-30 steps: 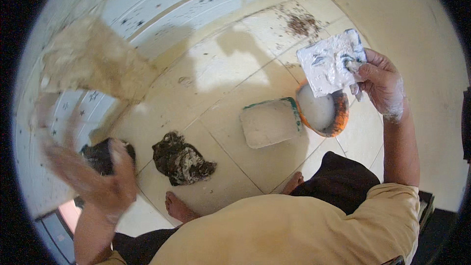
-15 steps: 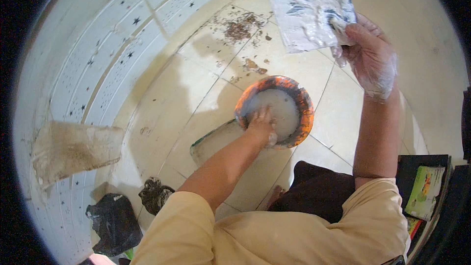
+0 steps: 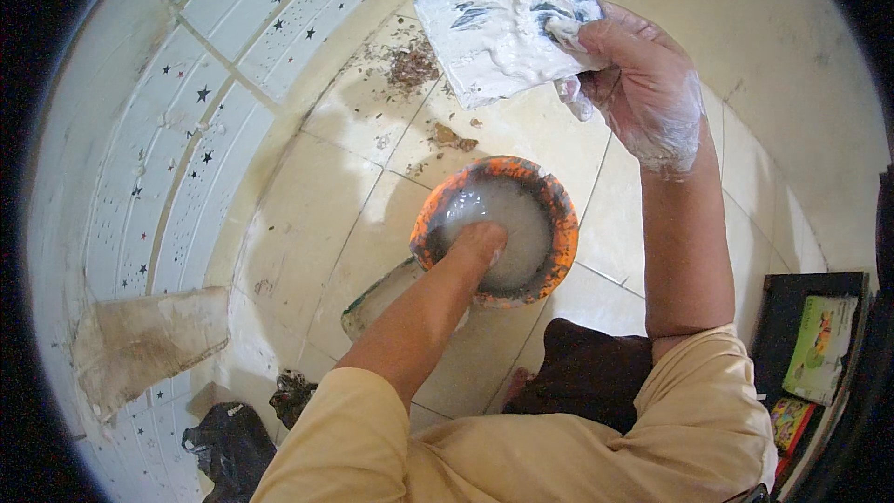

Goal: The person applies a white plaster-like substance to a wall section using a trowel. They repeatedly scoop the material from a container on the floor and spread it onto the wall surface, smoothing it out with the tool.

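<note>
Right hand point(image 3: 650, 91) grips square, white-smeared board point(image 3: 507, 35); left hand point(image 3: 479, 242), grasp indeterminable, dips into round orange-black basin point(image 3: 564, 231). Apparently rinsing; next move calls for withdrawal.

Floor point(image 3: 303, 191), cream tile: orange bowl point(image 3: 564, 242); near left of bowl, green-edged tray point(image 3: 374, 301), dark crumpled bundle point(image 3: 291, 397), black bag point(image 3: 233, 449); beyond bowl, scattered brown debris point(image 3: 411, 67).

Bright, soft-edged patches light the floor point(image 3: 615, 214), with shadows to the left; the milky water point(image 3: 523, 233) glints. The tiled wall point(image 3: 233, 33) bows strongly (a fisheye's doing), and the corners go black.
</note>
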`<state>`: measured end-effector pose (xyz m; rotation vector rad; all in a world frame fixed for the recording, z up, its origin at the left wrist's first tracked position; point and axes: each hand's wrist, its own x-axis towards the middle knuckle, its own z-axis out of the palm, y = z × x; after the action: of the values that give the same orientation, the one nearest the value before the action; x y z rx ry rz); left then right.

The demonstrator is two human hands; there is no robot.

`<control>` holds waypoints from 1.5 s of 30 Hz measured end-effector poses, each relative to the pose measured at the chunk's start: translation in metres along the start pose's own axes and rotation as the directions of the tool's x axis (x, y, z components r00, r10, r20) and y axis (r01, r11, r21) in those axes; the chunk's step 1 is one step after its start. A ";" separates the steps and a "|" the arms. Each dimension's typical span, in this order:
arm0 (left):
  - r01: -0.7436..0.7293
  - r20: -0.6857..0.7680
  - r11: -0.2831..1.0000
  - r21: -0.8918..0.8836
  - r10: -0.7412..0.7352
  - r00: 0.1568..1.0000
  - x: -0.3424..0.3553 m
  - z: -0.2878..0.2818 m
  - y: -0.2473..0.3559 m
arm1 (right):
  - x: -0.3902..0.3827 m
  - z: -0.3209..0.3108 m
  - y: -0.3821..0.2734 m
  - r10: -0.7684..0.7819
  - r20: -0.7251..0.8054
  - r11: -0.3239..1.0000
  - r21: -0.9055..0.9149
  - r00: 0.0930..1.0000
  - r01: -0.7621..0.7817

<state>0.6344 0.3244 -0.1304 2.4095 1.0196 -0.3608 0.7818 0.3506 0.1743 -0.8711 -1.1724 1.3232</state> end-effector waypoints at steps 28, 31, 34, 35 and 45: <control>0.163 0.035 0.974 -0.160 -0.159 0.987 -0.015 -0.058 0.008 | -0.004 -0.025 0.048 0.156 -0.150 0.657 -0.722 0.976 -0.216; 0.229 0.027 0.973 0.036 -0.230 0.973 -0.021 -0.064 0.017 | 0.000 -0.031 0.050 0.163 -0.194 0.614 -0.747 0.967 -0.253; 0.234 -0.031 0.951 0.204 -0.233 0.972 -0.011 -0.033 0.009 | 0.003 -0.017 0.045 0.125 -0.146 0.689 -0.699 0.981 -0.192; 0.206 0.013 0.957 0.205 -0.213 0.977 -0.005 -0.030 0.007 | 0.004 -0.015 0.045 0.121 -0.124 0.709 -0.683 0.985 -0.173; -0.062 -0.042 0.997 0.043 0.063 0.997 -0.011 -0.045 0.012 | 0.010 -0.016 0.049 0.119 -0.110 0.778 -0.607 0.987 -0.162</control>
<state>0.6380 0.3349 -0.0837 2.4905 0.9618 -0.3117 0.7834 0.3673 0.1243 -1.4892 -1.5444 1.0116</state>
